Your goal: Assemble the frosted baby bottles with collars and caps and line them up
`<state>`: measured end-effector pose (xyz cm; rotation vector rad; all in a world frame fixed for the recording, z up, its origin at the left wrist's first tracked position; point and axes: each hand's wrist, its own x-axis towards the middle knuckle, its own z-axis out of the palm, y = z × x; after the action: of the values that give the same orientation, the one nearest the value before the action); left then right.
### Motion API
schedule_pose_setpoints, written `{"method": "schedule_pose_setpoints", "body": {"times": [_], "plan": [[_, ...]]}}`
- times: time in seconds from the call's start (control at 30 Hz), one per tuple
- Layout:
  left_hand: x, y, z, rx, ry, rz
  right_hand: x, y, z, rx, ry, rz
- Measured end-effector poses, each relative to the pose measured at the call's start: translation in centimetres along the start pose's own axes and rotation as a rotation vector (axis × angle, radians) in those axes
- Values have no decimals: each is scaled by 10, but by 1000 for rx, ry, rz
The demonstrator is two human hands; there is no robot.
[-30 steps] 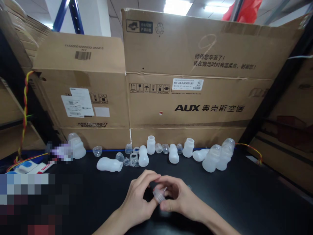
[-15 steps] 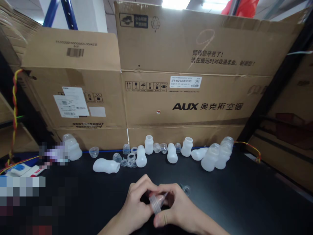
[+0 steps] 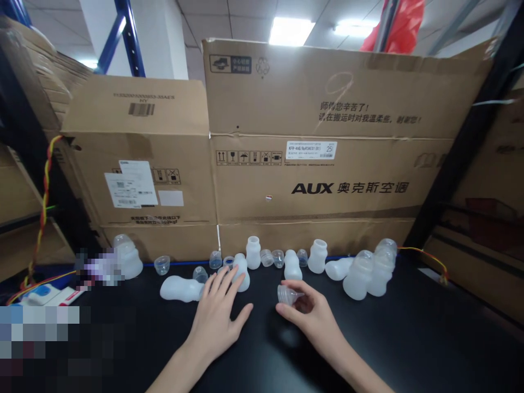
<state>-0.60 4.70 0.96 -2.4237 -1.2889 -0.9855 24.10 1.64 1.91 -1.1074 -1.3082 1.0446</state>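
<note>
My right hand is closed round a small clear screw ring with a teat, held just above the black table. My left hand is open, fingers spread and stretched forward, its fingertips close to an upright white bottle and the small clear parts beside it. A white bottle lies on its side just left of that hand. More white bottles, one nearest my right hand, stand in a row along the back.
Large cardboard boxes wall off the back of the table. Capped bottles cluster at the right, another at the left. Small clear caps dot the row. Red-yellow twisted wires hang at the left. A black post leans at right.
My hands have parted. The left let go of the ring and reached forward, open, toward the bottles. The right moved forward with the ring and teat in it.
</note>
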Motion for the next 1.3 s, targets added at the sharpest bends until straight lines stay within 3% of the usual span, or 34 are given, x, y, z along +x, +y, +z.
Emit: {"method": "schedule_pose_setpoints", "body": {"times": [0.17,0.27,0.43,0.6,0.9,1.03,1.3], "plan": [[0,7,1,-136,-16,-67,1,4,-2,-178,20,-137],[-2,21,-1,-251,-48,-145,2,9,-3,-200,-18,-124],[-3,30,-4,-355,-134,-114,3,10,-5,-211,-69,-100],[-4,26,-9,-347,-84,-145,0,7,-3,-222,-119,-111],[-8,42,1,-328,-171,-304,7,17,-10,-61,16,-108],[-6,33,4,-553,-131,-393,14,13,-20,-4,51,-54],[-5,28,-5,-1090,-244,-516,10,-4,-36,137,-302,-60]]}}
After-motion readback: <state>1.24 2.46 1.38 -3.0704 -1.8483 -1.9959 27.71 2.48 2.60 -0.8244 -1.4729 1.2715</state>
